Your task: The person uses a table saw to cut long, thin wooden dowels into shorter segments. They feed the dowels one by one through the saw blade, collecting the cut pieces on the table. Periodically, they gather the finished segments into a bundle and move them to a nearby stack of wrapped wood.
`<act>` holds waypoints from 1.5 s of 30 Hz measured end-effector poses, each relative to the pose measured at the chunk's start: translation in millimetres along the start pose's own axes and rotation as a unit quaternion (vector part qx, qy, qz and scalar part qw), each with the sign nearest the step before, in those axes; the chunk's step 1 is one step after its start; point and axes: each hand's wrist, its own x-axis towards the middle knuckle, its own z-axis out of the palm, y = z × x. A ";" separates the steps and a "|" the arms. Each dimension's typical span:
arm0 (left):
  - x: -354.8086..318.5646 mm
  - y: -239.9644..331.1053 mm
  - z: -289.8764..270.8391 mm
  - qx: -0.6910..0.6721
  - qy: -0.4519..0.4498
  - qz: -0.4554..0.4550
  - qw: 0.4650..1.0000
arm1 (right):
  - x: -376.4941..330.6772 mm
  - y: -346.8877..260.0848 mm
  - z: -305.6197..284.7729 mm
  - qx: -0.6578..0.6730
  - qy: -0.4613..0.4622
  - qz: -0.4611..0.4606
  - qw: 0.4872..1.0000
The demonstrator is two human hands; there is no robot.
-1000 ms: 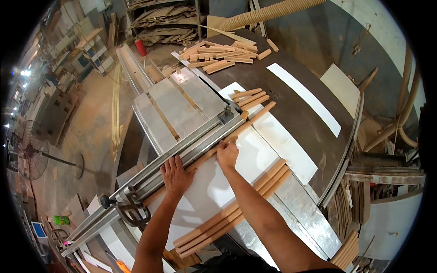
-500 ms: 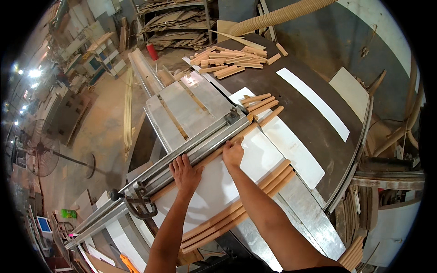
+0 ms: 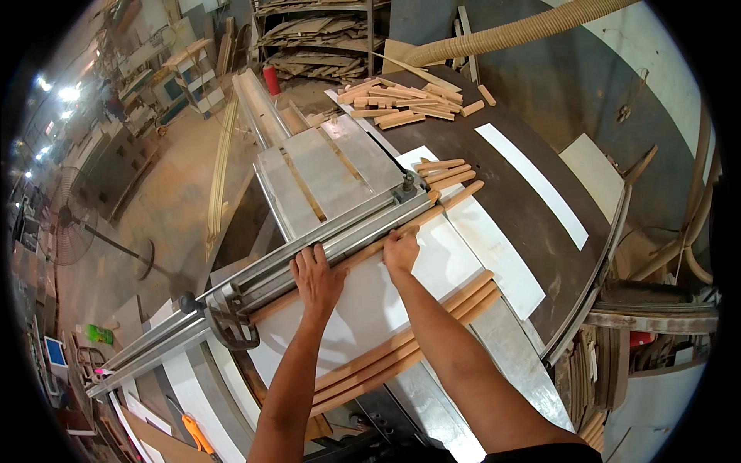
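A long wooden strip (image 3: 451, 202) lies along the near side of a metal fence rail (image 3: 340, 235) on a sliding saw table. My left hand (image 3: 316, 276) presses flat on the strip and against the rail. My right hand (image 3: 401, 248) presses on the same strip a little further right. The strip's far end sticks out past the end of the rail. Behind my forearms, three long curved wooden strips (image 3: 401, 347) lie side by side on the white table surface (image 3: 363, 309).
Short cut wooden pieces (image 3: 440, 171) lie just past the rail's end, and a bigger pile (image 3: 401, 100) sits further back. A ribbed dust hose (image 3: 509, 31) runs overhead. A standing fan (image 3: 65, 228) is on the floor at left, shelves of wood (image 3: 316, 31) behind.
Both hands have slid forward with the strip and the rail along the table; the view has shifted so the pile of cut pieces sits closer to centre.
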 end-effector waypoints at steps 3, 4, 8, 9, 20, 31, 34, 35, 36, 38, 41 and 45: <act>0.6 1.5 -3.5 -0.002 -0.015 -0.006 1.000 | 0.0 0.6 -0.5 0.001 -0.005 0.013 1.000; 0.7 -0.3 -5.5 0.000 -0.019 -0.012 1.000 | -2.7 -2.8 -0.8 -0.002 -0.008 0.018 1.000; -0.6 4.5 -5.1 -0.015 -0.029 -0.021 0.999 | -7.2 -1.2 -10.4 0.014 0.007 0.014 1.000; -0.1 0.9 -6.1 -0.015 -0.023 -0.021 0.999 | -12.7 -10.8 -15.2 0.028 -0.008 0.028 0.999; -18.4 -3.3 -23.2 0.010 -0.095 0.043 0.995 | -24.9 -16.7 -43.8 0.072 -0.011 0.079 0.994; -125.3 10.0 -68.5 -0.122 -0.320 0.175 0.923 | -152.0 28.5 -184.2 0.108 0.075 0.118 0.984; -172.0 39.0 -103.3 -0.130 -0.317 0.206 0.917 | -248.7 69.0 -246.9 0.077 0.088 0.041 0.992; -186.9 37.9 -108.2 -0.110 -0.309 0.211 0.921 | -288.3 64.4 -268.0 0.053 0.075 0.037 0.995; -205.2 46.9 -106.9 -0.112 -0.304 0.231 0.918 | -324.7 92.0 -288.0 0.026 0.087 0.038 0.995; -225.8 50.4 -100.3 -0.131 -0.303 0.255 0.909 | -392.6 114.6 -313.8 -0.029 0.096 0.051 0.994; -249.9 58.4 -95.5 -0.163 -0.316 0.284 0.890 | -477.8 121.9 -350.5 -0.088 0.112 0.070 0.987; -279.9 86.6 -108.1 -0.186 -0.367 0.324 0.852 | -545.9 135.0 -375.4 -0.085 0.112 0.161 0.977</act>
